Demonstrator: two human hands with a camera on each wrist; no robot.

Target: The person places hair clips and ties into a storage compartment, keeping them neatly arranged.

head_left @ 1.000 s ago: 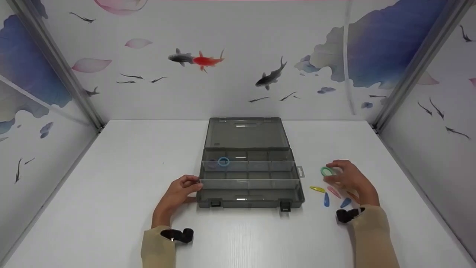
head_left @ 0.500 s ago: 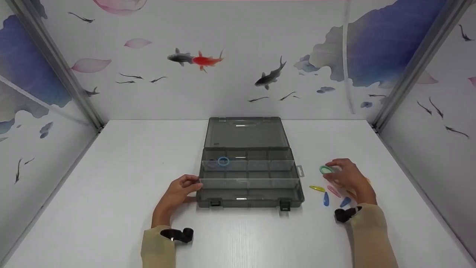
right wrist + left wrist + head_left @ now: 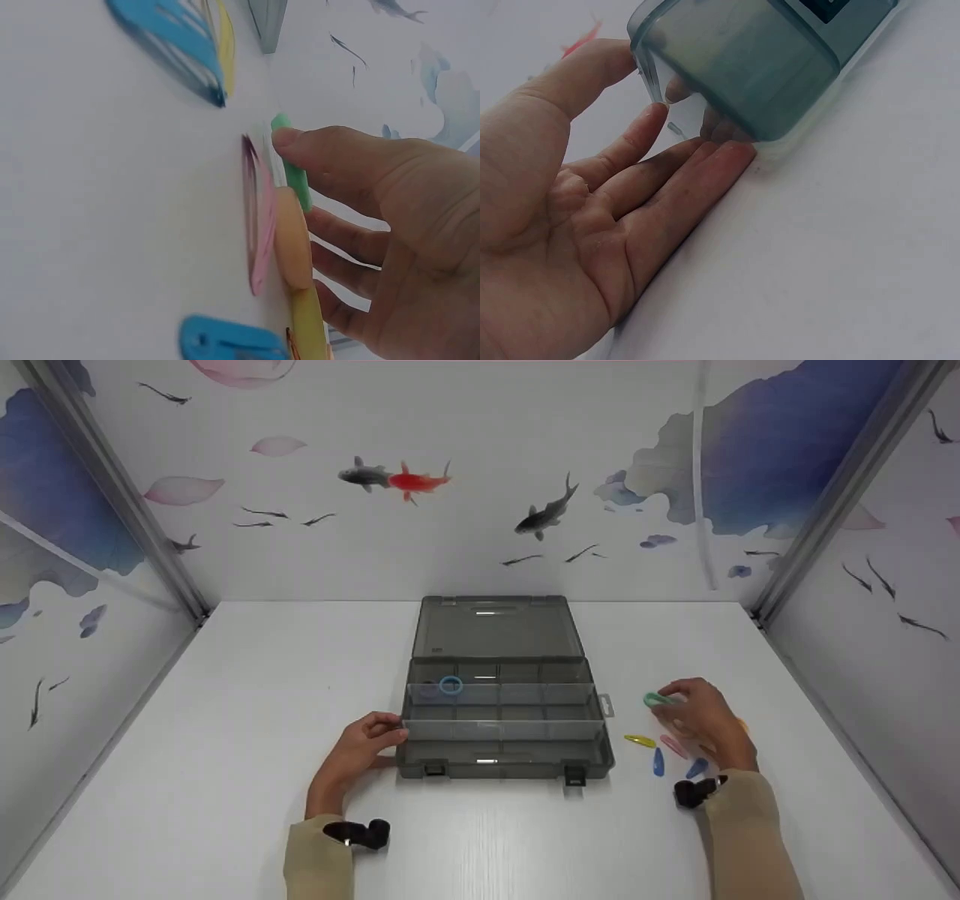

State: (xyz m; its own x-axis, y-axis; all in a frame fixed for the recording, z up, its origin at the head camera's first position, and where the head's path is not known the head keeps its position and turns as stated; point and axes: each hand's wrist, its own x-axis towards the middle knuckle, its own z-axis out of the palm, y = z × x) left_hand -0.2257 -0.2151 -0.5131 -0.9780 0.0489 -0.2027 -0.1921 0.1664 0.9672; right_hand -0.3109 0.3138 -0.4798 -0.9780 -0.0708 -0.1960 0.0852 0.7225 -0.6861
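Note:
In the head view, a grey see-through compartment box (image 3: pixel 499 751) lies with its lid folded back. My left hand (image 3: pixel 358 750) is at its left side. In the left wrist view, thumb and fingertips touch the box's corner and side wall, with the fingers fairly straight. My right hand (image 3: pixel 709 720) pinches a green ring, likely a hair tie (image 3: pixel 651 700), between thumb and fingers above the table, right of the box. Near that hand lie a yellow hair clip (image 3: pixel 640 741), a pink hair clip (image 3: pixel 673 746) and two blue hair clips, one (image 3: pixel 658 762) nearer the box.
A blue ring (image 3: pixel 441 685) sits in a back-left compartment. Part of an orange piece (image 3: pixel 742 725) shows behind the right hand. In the right wrist view, orange (image 3: pixel 291 244) and yellow rounded pieces (image 3: pixel 307 322) stand beside the pink clip. Printed walls enclose the white table (image 3: pixel 262 675).
My right hand has shifted slightly away from me, and the green ring has turned from facing the head camera to nearly edge-on. My left hand and the box have stayed put.

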